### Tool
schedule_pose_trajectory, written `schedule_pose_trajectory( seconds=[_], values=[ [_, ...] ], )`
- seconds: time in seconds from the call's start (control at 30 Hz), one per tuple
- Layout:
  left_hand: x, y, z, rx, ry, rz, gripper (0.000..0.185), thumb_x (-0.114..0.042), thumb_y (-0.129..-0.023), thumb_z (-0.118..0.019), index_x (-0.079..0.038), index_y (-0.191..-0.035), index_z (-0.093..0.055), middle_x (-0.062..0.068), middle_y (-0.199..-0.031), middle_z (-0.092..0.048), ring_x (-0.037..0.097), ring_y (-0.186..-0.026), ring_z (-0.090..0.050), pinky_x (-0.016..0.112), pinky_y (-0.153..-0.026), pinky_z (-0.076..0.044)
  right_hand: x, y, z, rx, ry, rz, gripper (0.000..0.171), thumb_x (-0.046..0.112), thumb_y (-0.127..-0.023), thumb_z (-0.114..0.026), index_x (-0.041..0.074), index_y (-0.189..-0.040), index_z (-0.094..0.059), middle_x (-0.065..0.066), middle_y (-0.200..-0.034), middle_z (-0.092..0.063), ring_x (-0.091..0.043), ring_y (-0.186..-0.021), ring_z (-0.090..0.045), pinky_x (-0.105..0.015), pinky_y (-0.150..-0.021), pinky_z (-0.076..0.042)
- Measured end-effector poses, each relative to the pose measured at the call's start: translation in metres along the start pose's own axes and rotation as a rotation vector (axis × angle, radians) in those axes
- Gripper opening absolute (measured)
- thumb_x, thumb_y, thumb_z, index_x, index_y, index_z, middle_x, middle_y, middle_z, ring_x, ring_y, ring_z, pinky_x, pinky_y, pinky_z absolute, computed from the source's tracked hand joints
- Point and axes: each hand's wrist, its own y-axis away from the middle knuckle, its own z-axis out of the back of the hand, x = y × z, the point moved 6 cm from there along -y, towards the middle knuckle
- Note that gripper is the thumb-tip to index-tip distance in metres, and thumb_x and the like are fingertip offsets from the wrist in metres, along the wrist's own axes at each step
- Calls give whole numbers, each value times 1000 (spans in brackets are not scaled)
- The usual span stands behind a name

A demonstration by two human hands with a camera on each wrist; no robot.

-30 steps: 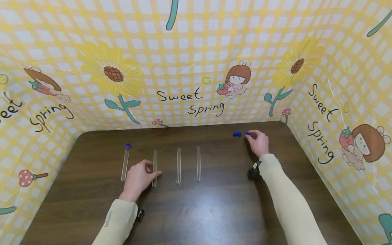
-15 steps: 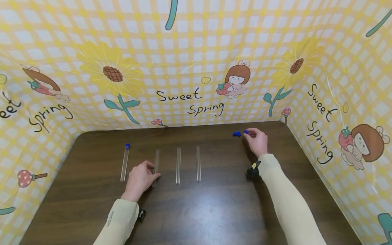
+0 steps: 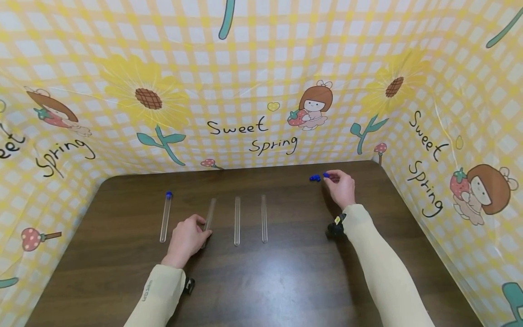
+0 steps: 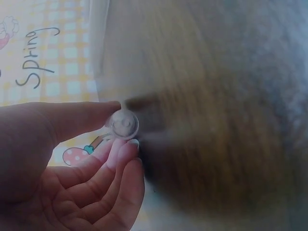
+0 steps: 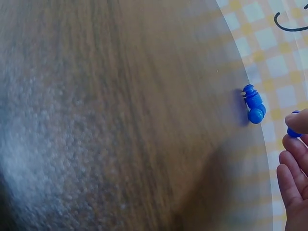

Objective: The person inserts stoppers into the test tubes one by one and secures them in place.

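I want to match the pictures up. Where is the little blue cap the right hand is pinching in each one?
Head: blue cap at the right hand's fingertips, far right of the dark wooden table.
Left wrist: not in it.
Right wrist: blue cap at the right edge, pinched.
Shared landmark: the loose blue caps beside it.

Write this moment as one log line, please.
left hand: pinches clear tube, lifting | right hand: pinches blue cap | spare blue caps on table

Clear uncapped test tube [image 3: 208, 217]: lower left of centre, apparently tilted off the table. Blue stopper [image 3: 326, 175]: upper right, pinched.
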Motion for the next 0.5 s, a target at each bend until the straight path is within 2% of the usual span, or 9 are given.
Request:
schedule_pose_trajectory(
  seconds=[0.23,0.5],
  values=[
    [-4,0,3,-45,1,-47,31,-16,-91,-74,5,-114,-67,1,-74,-66,20,-67,-62,46,-68,-50,-1,2,1,-5,8,-7,22,14,-100,-68,-1,-117,-69,-17,-109,-65,-33,-100,-61,-47,-89,-51],
    [-6,-4,6,-89,1,-80,28,-15,-91,-74,4,-112,-71,1,-75,-62,20,-66,-58,43,-64,-48,-2,3,0,-6,13,-15,23,15,-100,-67,0,-117,-68,-17,-110,-66,-33,-101,-61,-47,-88,-51]
  ],
)
